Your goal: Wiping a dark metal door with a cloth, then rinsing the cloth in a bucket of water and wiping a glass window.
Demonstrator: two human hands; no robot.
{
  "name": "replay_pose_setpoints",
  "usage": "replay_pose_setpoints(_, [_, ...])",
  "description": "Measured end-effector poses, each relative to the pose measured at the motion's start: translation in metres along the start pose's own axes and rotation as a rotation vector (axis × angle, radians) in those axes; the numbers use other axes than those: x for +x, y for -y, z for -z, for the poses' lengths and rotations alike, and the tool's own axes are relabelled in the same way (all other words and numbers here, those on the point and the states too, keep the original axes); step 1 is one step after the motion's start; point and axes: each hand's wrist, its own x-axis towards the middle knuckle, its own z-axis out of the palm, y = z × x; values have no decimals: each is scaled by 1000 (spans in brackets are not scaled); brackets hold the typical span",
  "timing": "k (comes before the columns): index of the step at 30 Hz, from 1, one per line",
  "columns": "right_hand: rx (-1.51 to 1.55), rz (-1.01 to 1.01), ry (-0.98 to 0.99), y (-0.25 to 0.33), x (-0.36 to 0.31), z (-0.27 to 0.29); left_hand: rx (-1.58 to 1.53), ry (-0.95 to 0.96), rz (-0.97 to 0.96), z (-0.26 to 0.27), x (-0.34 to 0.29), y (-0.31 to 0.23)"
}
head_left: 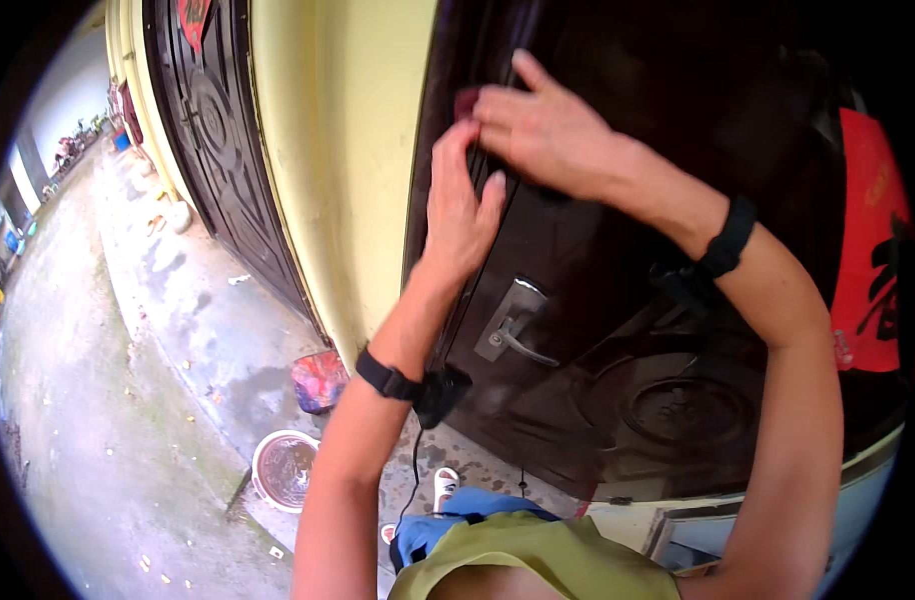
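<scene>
Both my arms reach up to the edge of a dark brown door [618, 250]. Beside the frame my right hand [553, 135] points left, its thumb raised apart from the fingers. A small dark red piece [466, 103], perhaps cloth, shows at its fingertips, too blurred to name surely. Just below, my left hand [456, 215] has its fingers stretched upward and its thumb apart; its fingertips come close to the right hand's fingers, and whether they touch the red piece I cannot tell. A silver door handle [518, 325] with a lock plate sits lower on the door.
Below left stands a round tub [286, 470] with brownish water. A red patterned bundle [320, 380] lies by the yellow wall [343, 130]. A second dark door [218, 130] is farther left. A red paper banner [871, 240] hangs at the right.
</scene>
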Motion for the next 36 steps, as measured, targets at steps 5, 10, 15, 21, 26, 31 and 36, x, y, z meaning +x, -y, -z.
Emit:
replay_pose_setpoints(5, [-244, -401, -191, -6, -3, -5, 294, 49, -232, -22, 52, -8])
replay_pose_setpoints(10, [63, -498, 13, 108, -21, -61, 398, 120, 43, -35, -66, 32])
replay_pose_setpoints(15, [246, -377, 183, 201, -37, -105, 453, 260, 299, -26, -170, 61])
replay_pose_setpoints(21, [18, -543, -32, 93, -24, -38, 313, 170, -119, -25, -42, 23])
replay_pose_setpoints(26, [-136, -779, -3, 70, -25, -3, 287, 298, -150, -19, -24, -1])
replay_pose_setpoints(31, [72, -794, 254, 203, -53, -70, 338, 572, -10, -9, -128, 38])
replay_pose_setpoints(36, [151, -793, 309, 204, -47, -62, 314, 611, -22, 3, -127, 36])
